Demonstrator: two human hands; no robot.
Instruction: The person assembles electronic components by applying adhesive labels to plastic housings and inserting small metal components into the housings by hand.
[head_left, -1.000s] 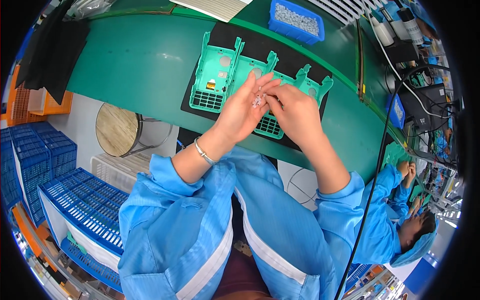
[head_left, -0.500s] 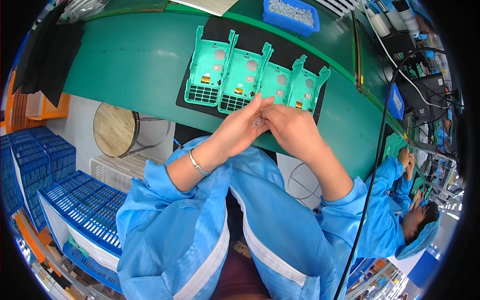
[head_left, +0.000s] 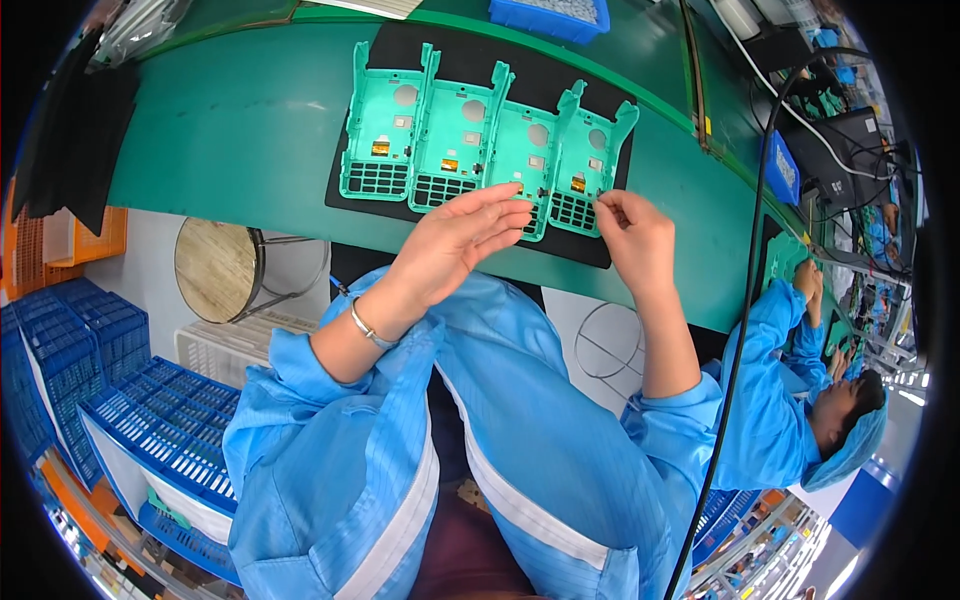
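Four green plastic frames in a row, hands at the near ends.
The frames (head_left: 480, 135) lie on a black mat (head_left: 350, 190) on the green table (head_left: 230, 130). The left hand (head_left: 462, 240), fingers spread, hovers over the third frame; the right hand (head_left: 632, 232) pinches something too small to tell at the fourth. A blue bin (head_left: 548, 15) sits beyond.

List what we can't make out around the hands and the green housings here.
- Head view: whatever the right hand pinches is too small to tell.
- Left hand covers the third green housing lower end.
- Blue bin is cut by the top edge; contents blurred.
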